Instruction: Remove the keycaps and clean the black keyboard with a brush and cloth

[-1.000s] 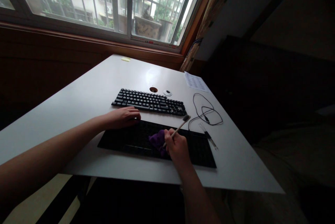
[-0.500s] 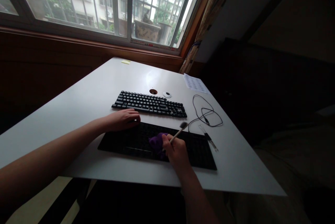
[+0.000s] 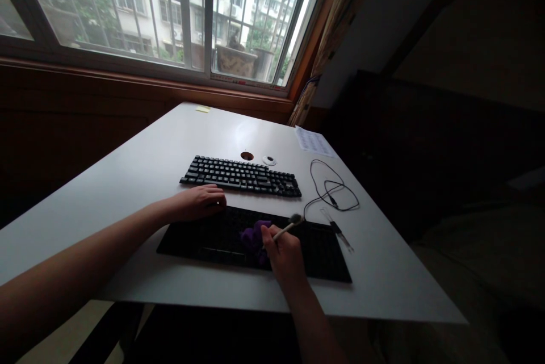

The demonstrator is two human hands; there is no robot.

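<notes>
A black keyboard base (image 3: 327, 256) lies at the desk's front, its key area too dark to make out in detail. My left hand (image 3: 200, 201) rests at its rear left edge, fingers curled and closed on that edge. Over the middle of the base, my right hand (image 3: 286, 250) is closed around a crumpled purple cloth (image 3: 252, 236) and a slim pale-handled brush (image 3: 283, 230). The brush's dark bristle head points up and to the right, clear of the base, while the cloth touches the base. Black keycaps (image 3: 230, 172) sit behind in keyboard layout.
On the white desk (image 3: 136, 165), a black cable (image 3: 336, 182) loops at the right. A wire keycap puller (image 3: 336, 229) lies by the base's right end. Farther back are a round cable hole (image 3: 247, 156), its white cover (image 3: 269, 160), printed paper (image 3: 314, 141) and a yellow note (image 3: 203, 109).
The whole view has shifted slightly, so the desk sits lower. My right hand tilts the brush lower, and the cloth's folds have changed shape. My left hand stays at the base's edge.
</notes>
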